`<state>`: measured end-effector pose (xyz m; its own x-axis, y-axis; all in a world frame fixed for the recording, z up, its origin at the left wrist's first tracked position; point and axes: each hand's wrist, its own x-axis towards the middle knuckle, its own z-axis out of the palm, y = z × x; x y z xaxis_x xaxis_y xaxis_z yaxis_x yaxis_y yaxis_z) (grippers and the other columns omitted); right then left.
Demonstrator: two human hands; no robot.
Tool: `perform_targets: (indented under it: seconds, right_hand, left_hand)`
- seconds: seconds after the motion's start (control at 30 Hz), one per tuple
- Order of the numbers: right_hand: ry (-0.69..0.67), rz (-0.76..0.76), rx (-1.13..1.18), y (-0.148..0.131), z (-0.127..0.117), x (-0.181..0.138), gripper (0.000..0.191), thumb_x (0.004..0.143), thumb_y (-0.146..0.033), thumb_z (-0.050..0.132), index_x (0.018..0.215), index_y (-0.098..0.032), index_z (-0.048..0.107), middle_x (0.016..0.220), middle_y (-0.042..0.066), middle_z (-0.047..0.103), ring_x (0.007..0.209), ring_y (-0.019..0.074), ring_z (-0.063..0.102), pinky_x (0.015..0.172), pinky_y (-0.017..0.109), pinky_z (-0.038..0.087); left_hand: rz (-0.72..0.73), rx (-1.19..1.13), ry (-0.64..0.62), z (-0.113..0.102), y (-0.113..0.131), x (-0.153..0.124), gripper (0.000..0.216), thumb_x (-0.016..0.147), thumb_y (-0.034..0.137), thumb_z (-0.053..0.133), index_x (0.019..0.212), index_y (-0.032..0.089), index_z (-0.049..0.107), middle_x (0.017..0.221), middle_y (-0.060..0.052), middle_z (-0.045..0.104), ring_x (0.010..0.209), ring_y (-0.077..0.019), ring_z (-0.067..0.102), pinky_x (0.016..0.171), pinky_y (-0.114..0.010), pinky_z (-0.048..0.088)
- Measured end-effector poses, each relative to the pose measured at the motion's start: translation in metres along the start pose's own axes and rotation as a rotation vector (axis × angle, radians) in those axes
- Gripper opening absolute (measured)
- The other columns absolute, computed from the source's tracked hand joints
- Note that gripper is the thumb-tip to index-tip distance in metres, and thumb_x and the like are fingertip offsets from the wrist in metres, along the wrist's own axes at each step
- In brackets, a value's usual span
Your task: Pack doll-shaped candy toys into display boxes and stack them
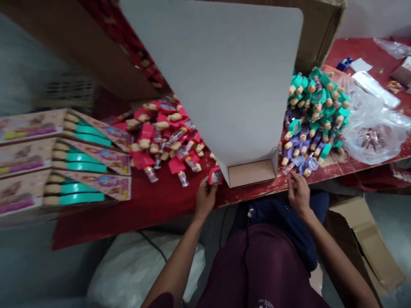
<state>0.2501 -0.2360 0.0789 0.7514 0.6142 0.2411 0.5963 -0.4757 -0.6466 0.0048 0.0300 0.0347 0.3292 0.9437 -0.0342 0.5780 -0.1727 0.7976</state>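
My left hand [205, 197] pinches a red plastic piece with a clear window [215, 176] at the table's front edge, just left of the upright white carton. That white carton [244, 81] stands open towards me, with a brown inside bottom [252, 173]. To its left spreads a pile of red plastic pieces [176, 141] with tan knobs and clear tubes. My right hand [299, 192] hovers by the front edge, thumb and fingers apart, close to the purple pieces [303, 147]. Green pieces [324, 96] of the same kind lie heaped behind them.
Printed display boxes [28, 158] holding green pieces stand at the left. A large cardboard box [112, 55] is behind the red pile. Right of the green heap lies a clear plastic bag [374, 132] with small items. Flattened cardboard [375, 239] is on the floor.
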Motion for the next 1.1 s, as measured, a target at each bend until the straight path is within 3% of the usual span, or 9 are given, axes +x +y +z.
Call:
perform_targets:
  seconds: [0.17,0.3,0.37,0.43,0.53,0.63,0.83,0.97,1.1]
  right_hand:
    - [-0.167,0.109,0.313,-0.036,-0.005,-0.006,0.036,0.104,-0.044,0.049,0.121,-0.019,0.069,0.110,0.013,0.075,0.101,0.0252,0.072,0.094,0.042,0.058]
    - [-0.499,0.003,0.696,-0.097,0.005,-0.006,0.051,0.099,-0.047,0.064,0.143,-0.023,0.057,0.119,0.010,0.073,0.091,0.0202,0.071,0.083,0.034,0.059]
    - [-0.577,-0.046,0.734,-0.116,0.008,0.001,0.047,0.096,-0.046,0.069,0.136,-0.023,0.061,0.114,0.008,0.074,0.089,0.0195,0.070,0.081,0.033,0.058]
    - [-0.520,-0.082,0.653,-0.122,0.009,0.013,0.030,0.096,-0.043,0.069,0.118,-0.021,0.070,0.106,0.007,0.075,0.091,0.0209,0.071,0.082,0.033,0.058]
    - [-0.267,-0.146,0.447,-0.116,0.012,0.036,0.022,0.096,-0.038,0.069,0.108,-0.020,0.072,0.107,0.009,0.075,0.098,0.0241,0.071,0.088,0.037,0.057]
    - [-0.166,-0.259,0.315,-0.105,0.028,0.057,0.023,0.096,-0.034,0.068,0.113,-0.021,0.072,0.113,0.011,0.075,0.102,0.0253,0.071,0.089,0.039,0.058]
    - [-0.314,-0.551,0.211,-0.094,0.083,0.074,0.034,0.096,-0.023,0.059,0.129,-0.021,0.066,0.119,0.012,0.075,0.110,0.0275,0.071,0.095,0.045,0.059]
    - [-0.436,-0.695,0.203,-0.094,0.082,0.076,0.043,0.093,-0.014,0.055,0.134,-0.023,0.063,0.126,0.011,0.074,0.116,0.0265,0.070,0.097,0.044,0.059]
    - [-0.513,-0.688,0.165,-0.102,0.076,0.091,0.041,0.092,-0.015,0.056,0.131,-0.022,0.064,0.125,0.011,0.074,0.113,0.0263,0.072,0.094,0.041,0.060]
  left_hand:
    - [0.022,-0.206,0.221,-0.021,0.023,-0.044,0.055,0.096,0.058,0.053,0.130,0.015,0.058,0.100,-0.009,0.073,0.077,-0.0189,0.070,0.073,-0.032,0.060]
    - [0.375,-0.237,-0.038,-0.029,0.063,-0.089,0.048,0.099,0.041,0.058,0.141,0.019,0.057,0.122,-0.011,0.074,0.102,-0.0237,0.074,0.090,-0.034,0.060]
    - [0.537,-0.227,-0.191,-0.024,0.080,-0.099,0.051,0.100,0.034,0.057,0.150,0.023,0.052,0.133,-0.011,0.071,0.114,-0.0241,0.072,0.098,-0.035,0.058]
    - [0.572,-0.232,-0.200,-0.014,0.086,-0.098,0.058,0.102,0.030,0.054,0.158,0.023,0.040,0.139,-0.013,0.067,0.122,-0.0239,0.069,0.104,-0.036,0.056]
    - [0.545,-0.124,-0.074,0.011,0.077,-0.086,0.065,0.104,0.027,0.049,0.164,0.021,0.027,0.147,-0.015,0.061,0.135,-0.0253,0.060,0.113,-0.043,0.051]
    - [0.636,0.125,-0.147,0.042,0.057,-0.076,0.063,0.103,0.029,0.050,0.162,0.018,0.032,0.154,-0.017,0.054,0.146,-0.0294,0.049,0.121,-0.051,0.043]
    - [0.682,0.501,-0.368,0.084,0.030,-0.079,0.073,0.098,0.037,0.060,0.161,0.010,0.034,0.168,-0.018,0.033,0.160,-0.0405,0.017,0.130,-0.063,0.019]
    - [0.740,0.536,-0.323,0.093,0.016,-0.081,0.071,0.100,0.038,0.059,0.162,0.013,0.034,0.167,-0.015,0.038,0.160,-0.0388,0.021,0.131,-0.060,0.016]
    - [0.760,0.544,-0.288,0.095,0.010,-0.080,0.070,0.102,0.038,0.054,0.164,0.015,0.030,0.169,-0.014,0.033,0.160,-0.0373,0.020,0.131,-0.061,0.014]
